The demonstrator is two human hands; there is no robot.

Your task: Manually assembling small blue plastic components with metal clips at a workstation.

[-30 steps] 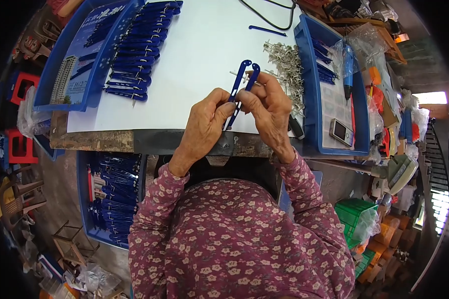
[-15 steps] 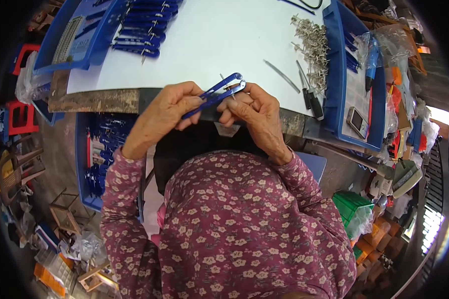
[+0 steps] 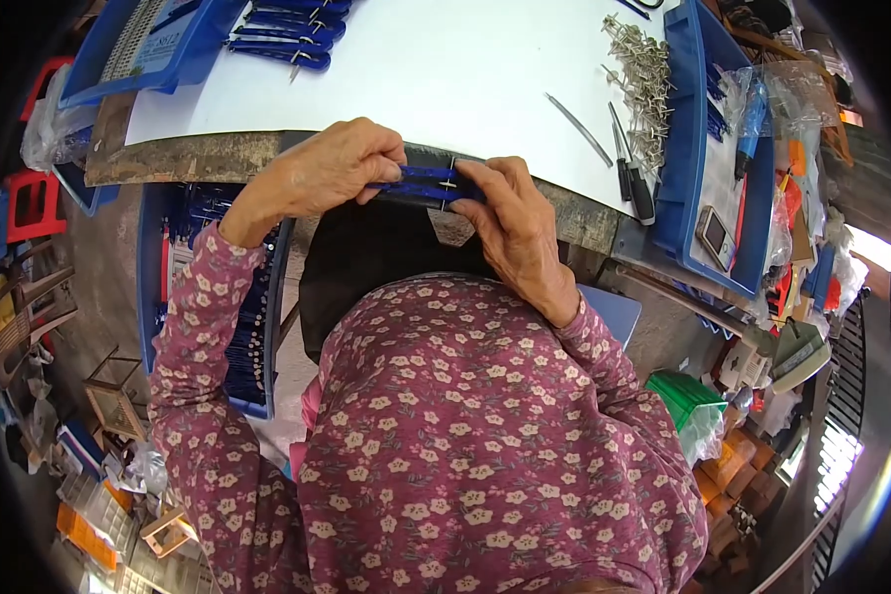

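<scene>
Just over the table's front edge, I hold a blue part with two long slotted arms (image 3: 421, 184) level between both hands. My left hand (image 3: 332, 170) pinches its left end between thumb and fingers. Around its right end my right hand (image 3: 517, 220) is closed, with the fingertips at a thin metal pin (image 3: 452, 166) that crosses the arms. The right fingers cover that end of the part. Several similar blue parts (image 3: 292, 30) with metal pins lie in a row at the table's far left. A pile of metal pins (image 3: 642, 89) lies to the right.
Two black-handled tools (image 3: 641, 198) and a thin metal rod (image 3: 577, 129) lie near the pins. A blue tray (image 3: 669, 233) at the right holds a mobile phone (image 3: 713, 238). Another blue tray (image 3: 173, 74) stands far left. Below the table, a blue crate (image 3: 257, 406) contains many blue parts.
The blue part has turned from slanting to nearly level, its arms seen more edge-on. My left hand has moved up and left a little. The right fingers now cover the part's right end.
</scene>
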